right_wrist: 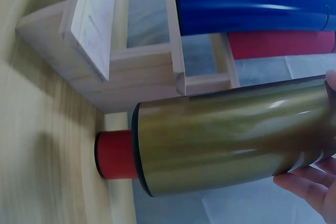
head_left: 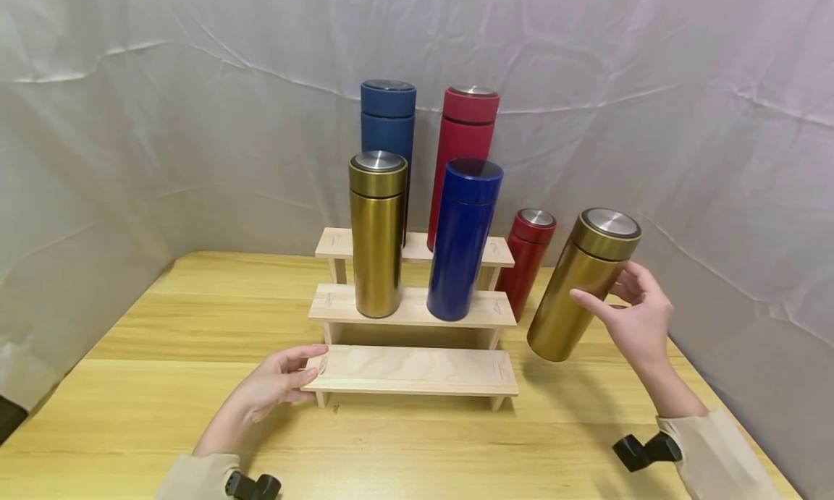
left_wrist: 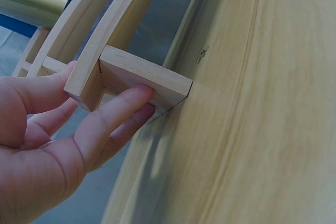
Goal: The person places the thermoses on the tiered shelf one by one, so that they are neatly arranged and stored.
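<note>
My right hand (head_left: pixel 641 312) grips a gold thermos bottle (head_left: pixel 576 286) near its upper part, holding it tilted above the table right of a three-step wooden stand (head_left: pixel 417 370). The bottle's dark-rimmed base shows in the right wrist view. At the stand's lowest step, my left hand (head_left: pixel 276 380) pinches the left end. The left wrist view has the thumb at the board's edge and fingers (left_wrist: pixel 113 114) against the side leg. A second gold bottle (head_left: pixel 378 247) and a glossy blue bottle (head_left: pixel 464 247) stand upright on the middle step.
Behind them, a matte blue bottle (head_left: pixel 388 116) and a pinkish-red bottle (head_left: pixel 465 138) occupy the top step. Beside the stand, a smaller red bottle (head_left: pixel 528 261) stands on the wooden table (head_left: pixel 195 319), partly behind the held one. Grey cloth (head_left: pixel 260 138) hangs around the table.
</note>
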{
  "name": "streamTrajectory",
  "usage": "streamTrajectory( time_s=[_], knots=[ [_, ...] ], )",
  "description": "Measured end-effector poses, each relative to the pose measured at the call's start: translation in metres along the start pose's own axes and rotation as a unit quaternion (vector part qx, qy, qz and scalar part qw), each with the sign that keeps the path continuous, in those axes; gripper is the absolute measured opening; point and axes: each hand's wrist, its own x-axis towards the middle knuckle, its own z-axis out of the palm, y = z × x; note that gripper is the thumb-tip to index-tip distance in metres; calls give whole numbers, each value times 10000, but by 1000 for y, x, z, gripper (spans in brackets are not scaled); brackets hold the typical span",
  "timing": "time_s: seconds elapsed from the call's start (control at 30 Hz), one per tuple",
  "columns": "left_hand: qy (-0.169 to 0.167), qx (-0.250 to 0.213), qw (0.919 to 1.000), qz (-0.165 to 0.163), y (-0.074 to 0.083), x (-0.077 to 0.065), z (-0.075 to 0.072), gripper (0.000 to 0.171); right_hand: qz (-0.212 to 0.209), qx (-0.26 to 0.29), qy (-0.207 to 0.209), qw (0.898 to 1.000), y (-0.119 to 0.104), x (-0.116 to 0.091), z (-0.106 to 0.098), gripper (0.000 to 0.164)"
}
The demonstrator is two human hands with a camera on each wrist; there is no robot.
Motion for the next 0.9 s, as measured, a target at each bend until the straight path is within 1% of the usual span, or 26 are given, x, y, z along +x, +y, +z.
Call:
streamTrajectory(
  time_s=[0.23, 0.4, 0.53, 0.63, 0.77, 0.9],
  knots=[
    [-10, -17, 10000, -2, 0, 0, 0, 55, -4, 35, -129, 9999, -12, -7, -4, 55],
    [3, -14, 10000, -13, -1, 0, 0, 54, 33, 183, -246, 9995, -20, -12, -4, 54],
    [4, -4, 10000, -9, -1, 1, 0, 54, -45, 334, -301, 9990, -27, -16, -2, 52],
    [2, -3, 10000, -7, -1, 1, 0, 53, -41, 483, -322, 9983, -31, -19, 0, 51],
    [13, 24, 10000, -11, -1, 1, 1, 53, 7, 810, -369, 9960, -35, -22, 4, 53],
    [49, 76, 10000, 15, 0, 0, 1, 54, -75, 1049, -431, 9935, -39, -25, 9, 53]
  ],
)
